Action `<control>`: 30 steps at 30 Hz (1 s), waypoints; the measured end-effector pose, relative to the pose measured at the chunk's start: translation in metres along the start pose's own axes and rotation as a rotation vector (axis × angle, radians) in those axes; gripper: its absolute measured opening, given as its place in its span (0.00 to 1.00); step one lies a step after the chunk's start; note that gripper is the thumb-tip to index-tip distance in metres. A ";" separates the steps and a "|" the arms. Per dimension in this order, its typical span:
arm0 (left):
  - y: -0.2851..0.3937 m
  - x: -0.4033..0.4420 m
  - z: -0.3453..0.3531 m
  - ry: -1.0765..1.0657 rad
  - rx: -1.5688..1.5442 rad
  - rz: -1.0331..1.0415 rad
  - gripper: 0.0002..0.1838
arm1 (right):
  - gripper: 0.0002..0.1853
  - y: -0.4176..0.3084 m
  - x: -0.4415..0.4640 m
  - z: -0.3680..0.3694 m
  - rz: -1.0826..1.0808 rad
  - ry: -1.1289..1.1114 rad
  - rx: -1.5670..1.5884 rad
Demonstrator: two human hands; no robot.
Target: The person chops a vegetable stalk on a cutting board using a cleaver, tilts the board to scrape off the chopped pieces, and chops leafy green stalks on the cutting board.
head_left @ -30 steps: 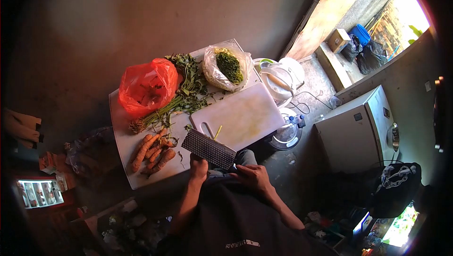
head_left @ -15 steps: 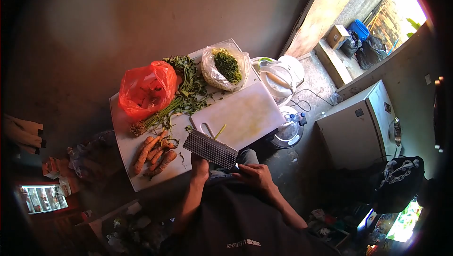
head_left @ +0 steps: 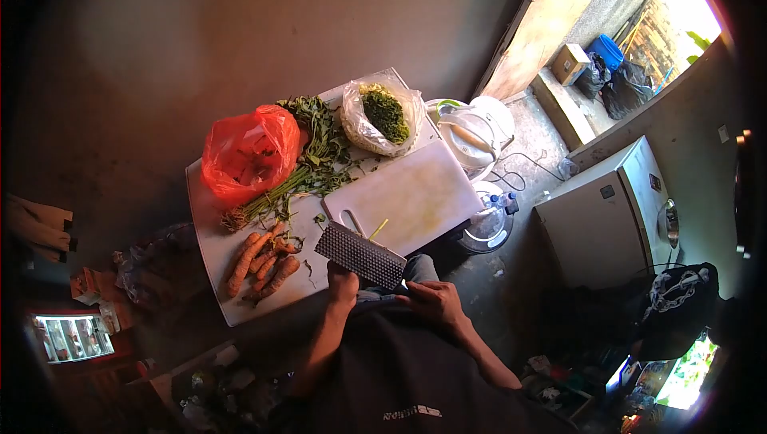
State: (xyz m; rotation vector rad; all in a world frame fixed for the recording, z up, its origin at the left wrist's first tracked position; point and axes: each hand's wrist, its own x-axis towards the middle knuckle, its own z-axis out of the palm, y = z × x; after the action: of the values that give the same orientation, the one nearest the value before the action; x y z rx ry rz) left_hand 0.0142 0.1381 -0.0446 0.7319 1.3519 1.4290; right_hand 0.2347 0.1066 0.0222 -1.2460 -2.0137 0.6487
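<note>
My right hand (head_left: 435,300) is closed round the handle of a broad cleaver (head_left: 361,256) with a dimpled grey blade. The blade slants in front of me, over the near edge of the white cutting board (head_left: 415,186). Beneath the blade's left part is my left hand (head_left: 343,284), its fingers mostly hidden by the metal. A thin light-green stem (head_left: 379,228) sticks out past the blade's far edge; what holds it is hidden. Several carrots (head_left: 264,262) lie left of my left hand, and leafy greens with roots (head_left: 292,182) lie beyond them.
A red plastic bag (head_left: 249,154) stands at the table's left. A clear bag of chopped greens (head_left: 383,114) sits at the far corner. Right of the table are a white appliance (head_left: 471,134), a lidded container (head_left: 489,222) and a small white fridge (head_left: 595,214).
The cleaver and the green stem have shifted slightly to the right. More of the stem shows at a changed angle. Both hands have moved only a little; the vegetables stay put.
</note>
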 end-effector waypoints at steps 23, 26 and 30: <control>-0.016 0.003 -0.017 -0.085 -0.234 -0.053 0.16 | 0.17 -0.004 0.008 0.000 -0.026 -0.026 -0.013; -0.013 0.000 -0.010 -0.068 -0.284 -0.131 0.16 | 0.17 0.000 -0.001 -0.001 -0.008 -0.012 0.005; 0.003 -0.006 0.002 -0.001 -0.273 -0.256 0.16 | 0.17 -0.001 -0.003 -0.007 0.019 -0.007 0.011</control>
State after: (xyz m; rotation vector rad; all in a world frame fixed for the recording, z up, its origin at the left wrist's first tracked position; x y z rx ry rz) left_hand 0.0174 0.1335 -0.0402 0.3678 1.1725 1.3701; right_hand 0.2399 0.1038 0.0266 -1.2596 -2.0036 0.6739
